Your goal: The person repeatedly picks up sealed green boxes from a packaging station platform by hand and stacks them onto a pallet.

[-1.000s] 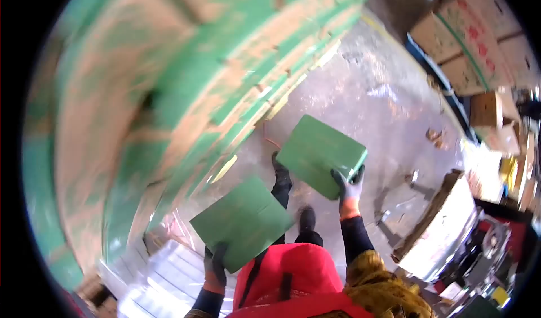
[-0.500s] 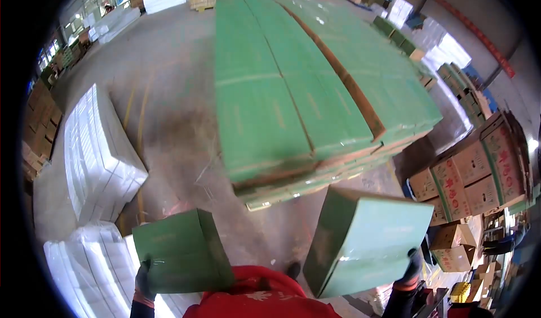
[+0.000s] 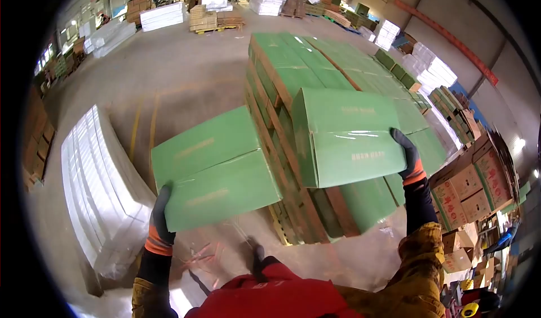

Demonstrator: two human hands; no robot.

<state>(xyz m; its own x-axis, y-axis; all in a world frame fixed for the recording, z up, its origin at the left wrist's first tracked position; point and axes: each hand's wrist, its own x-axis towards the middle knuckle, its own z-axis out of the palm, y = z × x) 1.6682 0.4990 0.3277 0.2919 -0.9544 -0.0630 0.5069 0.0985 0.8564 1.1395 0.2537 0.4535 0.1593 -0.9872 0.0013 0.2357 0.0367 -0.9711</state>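
Left green box (image 3: 217, 171), underside invisible

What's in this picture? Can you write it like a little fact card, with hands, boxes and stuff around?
Left hand: dark glove with orange cuff, holding a green box
Right hand: matching glove, holding a second green box
Gap: shows between the two held boxes
Beyond: big green stack
Far left: white wrapped stack
Far right: brown boxes with red print
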